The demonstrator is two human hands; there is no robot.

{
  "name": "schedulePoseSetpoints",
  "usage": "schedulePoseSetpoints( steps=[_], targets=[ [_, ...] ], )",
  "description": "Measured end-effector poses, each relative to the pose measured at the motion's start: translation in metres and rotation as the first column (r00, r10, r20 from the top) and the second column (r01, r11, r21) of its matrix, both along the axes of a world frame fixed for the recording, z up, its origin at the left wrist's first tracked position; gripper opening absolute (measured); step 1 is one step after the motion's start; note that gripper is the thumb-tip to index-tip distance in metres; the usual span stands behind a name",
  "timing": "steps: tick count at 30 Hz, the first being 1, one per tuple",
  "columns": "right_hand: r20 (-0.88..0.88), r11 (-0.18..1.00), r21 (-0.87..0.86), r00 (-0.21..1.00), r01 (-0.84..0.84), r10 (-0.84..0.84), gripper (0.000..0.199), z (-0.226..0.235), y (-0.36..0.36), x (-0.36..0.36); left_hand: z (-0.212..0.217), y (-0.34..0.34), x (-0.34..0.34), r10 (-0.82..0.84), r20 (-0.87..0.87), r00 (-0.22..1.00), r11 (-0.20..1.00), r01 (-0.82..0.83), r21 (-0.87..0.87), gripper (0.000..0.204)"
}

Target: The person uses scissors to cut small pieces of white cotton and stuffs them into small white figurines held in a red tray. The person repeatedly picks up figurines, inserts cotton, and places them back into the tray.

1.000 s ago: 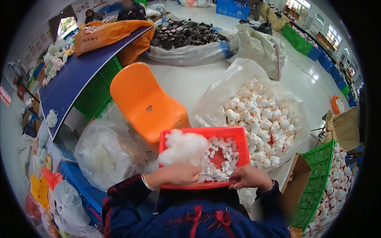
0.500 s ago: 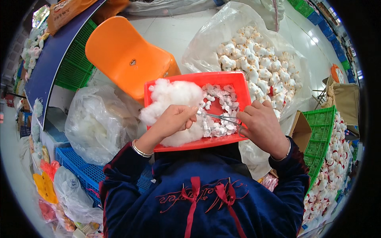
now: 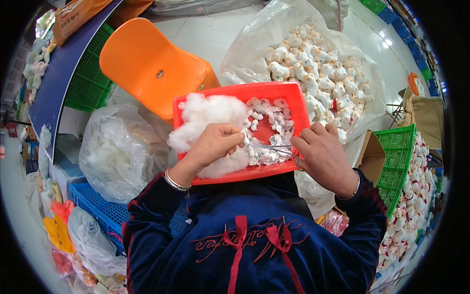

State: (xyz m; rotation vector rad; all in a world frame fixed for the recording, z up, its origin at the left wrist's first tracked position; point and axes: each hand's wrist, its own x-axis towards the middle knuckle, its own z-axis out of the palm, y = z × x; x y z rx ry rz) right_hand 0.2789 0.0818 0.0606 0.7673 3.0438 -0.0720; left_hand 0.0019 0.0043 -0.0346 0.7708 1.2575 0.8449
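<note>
Since a second ago both hands have slid up into the red tray (image 3: pixel 293 93), meeting over the small white pieces (image 3: pixel 267 125). Stuffing (image 3: pixel 208 112) fills the tray's left end. My left hand (image 3: pixel 213 144) is pinched together on one piece at the tweezers' tip. Those tweezers (image 3: pixel 271 147) lie left to right, tips toward my left hand, handle clamped in my right hand (image 3: pixel 320 154). My left fingers hide the pinched piece; the tweezers' grip end is under my right fingers.

Red tray (image 3: pixel 289 93) on lap, white stuffing (image 3: pixel 205 115), small white pieces (image 3: pixel 269 122)
</note>
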Motion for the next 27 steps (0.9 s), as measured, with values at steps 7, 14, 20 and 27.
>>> schedulePoseSetpoints(
  steps=[7, 14, 20, 27],
  targets=[
    [-0.107, 0.899, -0.417, 0.974, 0.138, -0.2, 0.036, -0.015, -0.006, 0.013, 0.002, -0.004, 0.008, 0.238, 0.159, 0.958, 0.967, -0.25, 0.058, 0.013],
    [-0.193, 0.827, -0.543, 0.937, 0.146, -0.292, 0.032, -0.042, -0.009, 0.004, 0.005, -0.005, 0.013, 0.286, 0.203, 0.936, 0.953, -0.301, 0.042, 0.014],
    [-0.263, 0.821, -0.564, 0.924, 0.085, -0.277, 0.03, -0.05, -0.009, 0.003, -0.005, -0.006, 0.016, 0.329, 0.24, 0.913, 0.934, -0.353, 0.062, 0.017],
    [-0.235, 0.731, -0.674, 0.906, 0.11, -0.353, 0.028, -0.049, -0.012, -0.002, -0.002, -0.006, 0.018, 0.333, 0.235, 0.913, 0.933, -0.356, 0.061, 0.017]
  ],
)
